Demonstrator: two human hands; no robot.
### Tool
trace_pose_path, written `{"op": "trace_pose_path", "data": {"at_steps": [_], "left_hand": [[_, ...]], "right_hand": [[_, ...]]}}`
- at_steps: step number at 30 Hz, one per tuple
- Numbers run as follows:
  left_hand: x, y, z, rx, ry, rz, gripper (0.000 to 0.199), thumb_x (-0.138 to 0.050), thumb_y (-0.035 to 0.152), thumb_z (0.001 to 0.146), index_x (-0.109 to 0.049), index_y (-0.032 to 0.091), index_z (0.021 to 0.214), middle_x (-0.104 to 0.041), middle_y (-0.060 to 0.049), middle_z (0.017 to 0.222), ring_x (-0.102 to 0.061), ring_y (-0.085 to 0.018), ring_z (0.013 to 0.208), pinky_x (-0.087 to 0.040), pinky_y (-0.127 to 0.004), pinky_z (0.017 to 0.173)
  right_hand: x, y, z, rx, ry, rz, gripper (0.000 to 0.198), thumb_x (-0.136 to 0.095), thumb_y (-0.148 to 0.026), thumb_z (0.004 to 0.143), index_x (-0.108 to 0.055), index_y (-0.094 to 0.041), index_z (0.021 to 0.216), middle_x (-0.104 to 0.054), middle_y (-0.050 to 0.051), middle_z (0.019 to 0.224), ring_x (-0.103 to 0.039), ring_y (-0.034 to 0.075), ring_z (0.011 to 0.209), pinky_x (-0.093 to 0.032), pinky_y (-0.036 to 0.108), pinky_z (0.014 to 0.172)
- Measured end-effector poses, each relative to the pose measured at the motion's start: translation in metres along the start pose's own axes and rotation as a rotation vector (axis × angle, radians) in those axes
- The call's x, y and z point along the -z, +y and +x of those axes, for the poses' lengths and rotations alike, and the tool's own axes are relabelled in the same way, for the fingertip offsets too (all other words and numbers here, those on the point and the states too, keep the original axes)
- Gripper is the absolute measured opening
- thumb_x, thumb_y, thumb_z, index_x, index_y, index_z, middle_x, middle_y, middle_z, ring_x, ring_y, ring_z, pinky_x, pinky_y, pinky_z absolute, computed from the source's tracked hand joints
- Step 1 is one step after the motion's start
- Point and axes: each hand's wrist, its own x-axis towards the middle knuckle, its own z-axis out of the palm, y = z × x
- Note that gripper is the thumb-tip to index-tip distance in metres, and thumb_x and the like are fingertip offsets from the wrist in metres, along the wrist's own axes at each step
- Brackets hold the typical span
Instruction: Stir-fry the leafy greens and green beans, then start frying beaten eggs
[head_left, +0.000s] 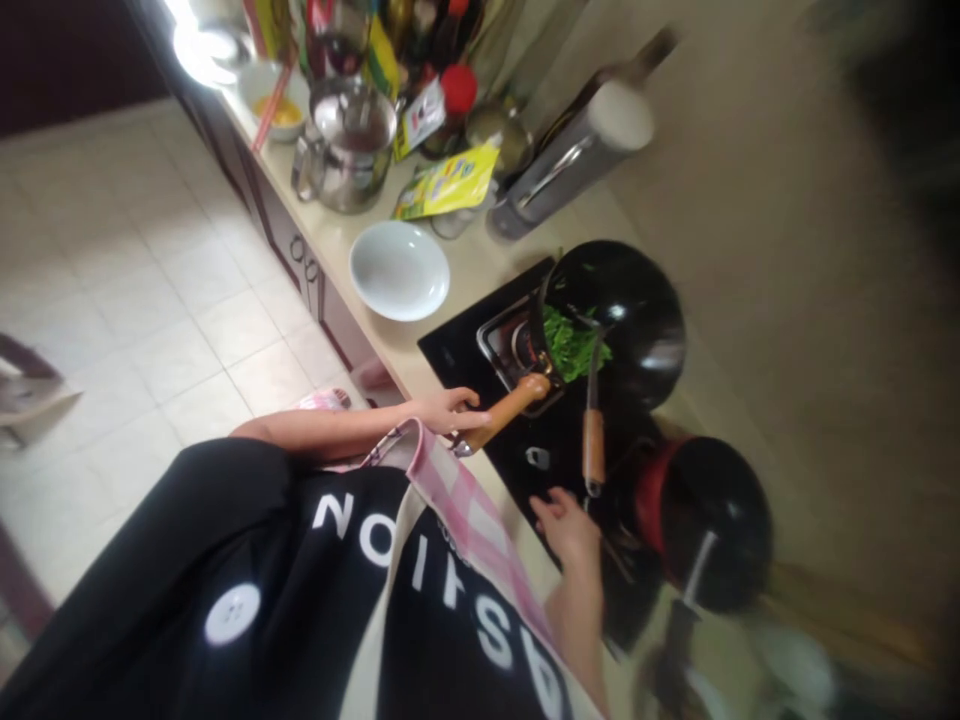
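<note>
A black wok (637, 320) with chopped leafy greens (570, 345) in it stands on the black hob (457, 350). Its wooden handle (510, 408) points toward my body. My left hand (450, 410) is at the end of this handle, fingers stretched out and apart, one finger seeming to touch the wood. A wooden-handled spatula (593, 440) leans in the wok, its head among the greens. Below the spatula's grip, my right hand (570, 525) hovers with fingers spread, holding nothing visible. A pale hob knob (537, 457) lies just beyond its fingertips.
Right of the wok stands a red pan (652, 490) with a dark inside and a utensil across it. A white bowl (400, 270), steel pot (352, 140), yellow packet (450, 182) and grey flask (570, 165) stand left. Farther off, chopsticks (274, 105) cross a bowl holding something yellow.
</note>
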Motion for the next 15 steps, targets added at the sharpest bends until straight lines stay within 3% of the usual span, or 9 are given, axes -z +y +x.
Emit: {"op": "trace_pose_path", "data": {"at_steps": [3, 6, 8, 11, 13, 15], "left_hand": [[0.038, 0.001, -0.016, -0.183, 0.252, 0.258, 0.021, -0.07, 0.028, 0.085, -0.068, 0.014, 0.1, -0.068, -0.002, 0.082, -0.062, -0.012, 0.066, -0.051, -0.025, 0.065], [0.082, 0.017, -0.02, -0.383, 0.537, 0.566, 0.01, -0.067, 0.023, 0.085, -0.072, 0.015, 0.084, -0.068, -0.004, 0.08, -0.063, -0.014, 0.069, -0.051, -0.028, 0.072], [0.113, 0.04, -0.005, -0.482, 0.707, 0.751, 0.01, -0.071, 0.025, 0.083, -0.071, 0.016, 0.088, -0.067, -0.006, 0.085, -0.063, -0.016, 0.071, -0.052, -0.032, 0.075], [0.153, 0.087, 0.043, -0.609, 0.928, 0.929, 0.043, -0.081, 0.031, 0.077, -0.065, 0.017, 0.114, -0.063, -0.014, 0.113, -0.064, -0.027, 0.098, -0.052, -0.042, 0.089], [0.173, 0.118, 0.082, -0.666, 0.967, 1.015, 0.055, -0.081, 0.037, 0.078, -0.059, 0.017, 0.125, -0.056, -0.019, 0.127, -0.055, -0.035, 0.12, -0.046, -0.05, 0.101], [0.189, 0.144, 0.118, -0.715, 0.918, 1.064, 0.055, -0.075, 0.04, 0.082, -0.057, 0.019, 0.13, -0.053, -0.02, 0.132, -0.047, -0.039, 0.129, -0.041, -0.054, 0.106]], "right_hand": [[-0.003, 0.009, -0.035, 0.072, -0.301, 0.252, 0.042, -0.069, -0.045, 0.069, -0.076, -0.015, 0.096, -0.066, 0.004, 0.066, -0.06, 0.019, 0.056, -0.049, 0.031, 0.057], [0.005, -0.002, -0.066, 0.201, -0.458, 0.42, 0.041, -0.071, -0.052, 0.07, -0.078, -0.015, 0.089, -0.071, 0.007, 0.078, -0.06, 0.017, 0.059, -0.049, 0.028, 0.054], [0.016, -0.02, -0.079, 0.271, -0.437, 0.487, 0.042, -0.072, -0.054, 0.072, -0.079, -0.015, 0.089, -0.072, 0.008, 0.083, -0.059, 0.016, 0.059, -0.049, 0.027, 0.053], [0.035, -0.057, -0.088, 0.356, -0.304, 0.556, 0.042, -0.07, -0.054, 0.077, -0.08, -0.017, 0.093, -0.072, 0.01, 0.087, -0.059, 0.015, 0.058, -0.049, 0.025, 0.051], [0.048, -0.087, -0.09, 0.454, -0.241, 0.552, 0.038, -0.068, -0.053, 0.081, -0.08, -0.019, 0.092, -0.072, 0.01, 0.089, -0.063, 0.017, 0.064, -0.051, 0.025, 0.053], [0.061, -0.122, -0.091, 0.574, -0.205, 0.502, 0.033, -0.065, -0.049, 0.085, -0.08, -0.021, 0.092, -0.072, 0.01, 0.092, -0.065, 0.017, 0.069, -0.053, 0.025, 0.058]]}}
